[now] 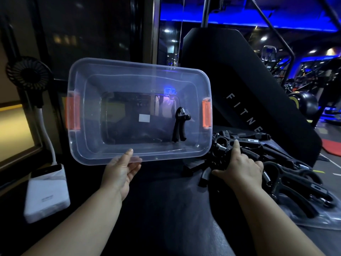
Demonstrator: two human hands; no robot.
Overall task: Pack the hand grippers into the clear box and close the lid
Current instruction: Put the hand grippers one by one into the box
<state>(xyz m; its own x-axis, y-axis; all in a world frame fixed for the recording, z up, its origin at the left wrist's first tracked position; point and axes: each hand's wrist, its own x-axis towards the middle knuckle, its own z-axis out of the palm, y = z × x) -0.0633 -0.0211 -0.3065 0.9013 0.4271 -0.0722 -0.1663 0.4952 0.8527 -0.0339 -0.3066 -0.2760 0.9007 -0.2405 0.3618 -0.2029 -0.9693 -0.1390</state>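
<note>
Left grip pinched the near rim of the box, held tilted above the counter's middle. One gripper lay inside, at the right end. Right grip clasped the top gripper of the pile at the counter's right edge. Apparent lid sat under the pile, not fitted. Judged: packing barely begun.
</note>
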